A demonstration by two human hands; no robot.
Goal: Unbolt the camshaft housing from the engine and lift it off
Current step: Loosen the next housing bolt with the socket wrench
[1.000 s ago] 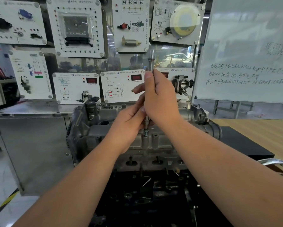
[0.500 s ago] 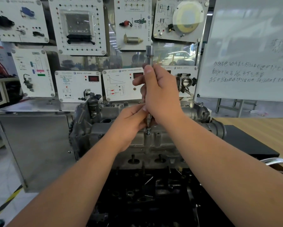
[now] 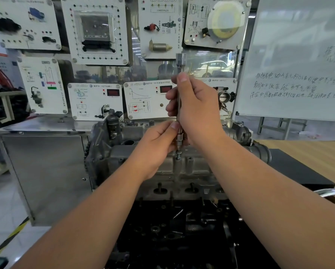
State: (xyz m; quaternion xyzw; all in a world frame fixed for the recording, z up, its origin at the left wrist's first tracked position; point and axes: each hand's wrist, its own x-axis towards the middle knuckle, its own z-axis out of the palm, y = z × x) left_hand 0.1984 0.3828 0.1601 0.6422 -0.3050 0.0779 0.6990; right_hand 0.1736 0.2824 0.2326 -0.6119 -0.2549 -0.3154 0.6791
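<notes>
Head view
Camshaft housing (image 3: 162, 150): grey cast-metal part seated on top of the engine (image 3: 182, 230), centre of frame, not lifted.
Bolt (image 3: 178, 156): stands partly raised out of a boss on the housing's near edge, directly below the tool tip.
Extension bar (image 3: 179, 105): slim steel shaft held upright over the bolt; its square-drive end (image 3: 180, 58) projects above the right hand, its socket (image 3: 179, 141) sits just above the bolt head.
Right hand (image 3: 196, 111): closed around the middle of the extension bar, thumb lying up along the shaft.
Left hand (image 3: 157, 146): fingertips pinched on the lower end of the bar at the socket, resting against the housing.
Training panels (image 3: 149, 100): white boards behind the housing, each with a round VW-style logo and Chinese headings too small to read; two carry red digital displays.
Whiteboard (image 3: 298, 61): right of the housing, three lines of handwritten Chinese, blurred in part.
Change from earlier frames: the bar's upper end, level with the right thumb a second ago, now stands clear above it; the bolt shows more of its shank; both hands keep their hold.
</notes>
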